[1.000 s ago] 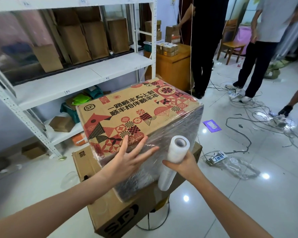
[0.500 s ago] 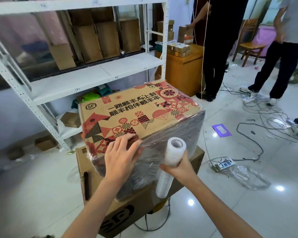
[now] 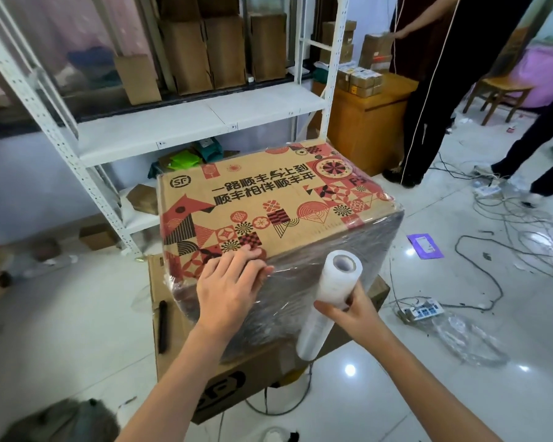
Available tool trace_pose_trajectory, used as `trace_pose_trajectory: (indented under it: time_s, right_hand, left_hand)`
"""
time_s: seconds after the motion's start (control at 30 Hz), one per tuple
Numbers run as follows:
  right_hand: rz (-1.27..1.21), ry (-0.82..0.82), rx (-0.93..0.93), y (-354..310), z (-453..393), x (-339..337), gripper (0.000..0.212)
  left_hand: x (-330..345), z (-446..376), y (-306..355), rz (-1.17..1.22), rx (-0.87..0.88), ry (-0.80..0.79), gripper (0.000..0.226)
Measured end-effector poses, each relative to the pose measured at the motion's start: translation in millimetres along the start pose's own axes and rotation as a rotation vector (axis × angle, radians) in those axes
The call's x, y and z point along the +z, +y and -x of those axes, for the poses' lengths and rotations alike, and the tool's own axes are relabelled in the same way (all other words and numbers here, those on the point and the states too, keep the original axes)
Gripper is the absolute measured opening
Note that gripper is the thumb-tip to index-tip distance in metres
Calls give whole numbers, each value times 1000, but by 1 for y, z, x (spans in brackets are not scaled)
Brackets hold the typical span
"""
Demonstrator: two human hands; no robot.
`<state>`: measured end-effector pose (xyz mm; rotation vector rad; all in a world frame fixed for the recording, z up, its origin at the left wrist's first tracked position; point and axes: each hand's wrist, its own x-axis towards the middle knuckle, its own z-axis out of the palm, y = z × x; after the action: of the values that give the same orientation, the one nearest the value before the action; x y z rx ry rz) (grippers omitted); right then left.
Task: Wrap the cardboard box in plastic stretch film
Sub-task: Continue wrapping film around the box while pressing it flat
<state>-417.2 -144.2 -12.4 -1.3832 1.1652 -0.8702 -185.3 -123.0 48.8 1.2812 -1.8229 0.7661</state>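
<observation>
Cardboard box, printed in red and black, sits on a second, plain carton directly ahead, its near and right side faces already covered in stretch film; the top face is bare. Nearest the camera, the right hand holds the stretch film roll with fingers curled round its middle, roll upright and slightly tilted, just beside the near face, probably so the film pays out flat along the side. The left hand lies flat on the near top edge, fingers together and extended, evidently pressing the film against the cardboard to anchor it while the roll pulls. Beyond stand white metal shelving holding cartons, and cables trailing over the tiled floor.
</observation>
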Motion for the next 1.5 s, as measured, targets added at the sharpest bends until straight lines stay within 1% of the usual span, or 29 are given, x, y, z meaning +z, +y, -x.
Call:
trace_pose_trajectory:
  time_s: [0.1, 0.2, 0.3, 0.43, 0.7, 0.73, 0.83, 0.9, 1.1, 1.17, 1.23, 1.33, 1.5]
  right_hand:
    - [28, 101, -11, -4, -2, -5, 80]
    - [26, 167, -49, -7, -3, -8, 70]
    - [1, 158, -87, -12, -7, -7, 57]
    - [-37, 154, -54, -14, -10, -3, 61]
    - [-22, 141, -61, -15, -15, -9, 39]
    - [-14, 131, -51, -14, -14, -11, 41]
    - [32, 100, -10, -11, -10, -19, 61]
    - [41, 103, 20, -11, -10, -22, 68]
    - [49, 62, 10, -14, -11, -33, 71]
    - [54, 72, 21, -12, -11, -37, 71]
    - [36, 104, 25, -10, -11, -39, 63]
    - [75, 182, 12, -8, -11, -37, 52]
    - [104, 287, -58, -14, -13, -33, 61]
  left_hand:
    - [5, 3, 0, -40, 42, 54, 20]
    - [10, 2, 0, -68, 56, 77, 18]
    - [13, 1, -2, -82, 66, 101, 19]
    - [13, 4, -6, -86, 63, 112, 18]
    - [12, 3, -2, -46, 30, 105, 23]
    - [12, 3, -3, -45, 25, 106, 23]
    - [13, 3, -3, -45, 26, 107, 20]
    - [13, 4, -2, -36, 29, 111, 19]
    - [14, 6, -2, -26, 26, 152, 17]
    - [14, 7, -2, -25, 29, 151, 18]
    - [14, 7, 0, -18, 29, 152, 18]
    - [13, 6, 1, -18, 26, 151, 17]
    - [13, 5, 3, -19, 24, 150, 19]
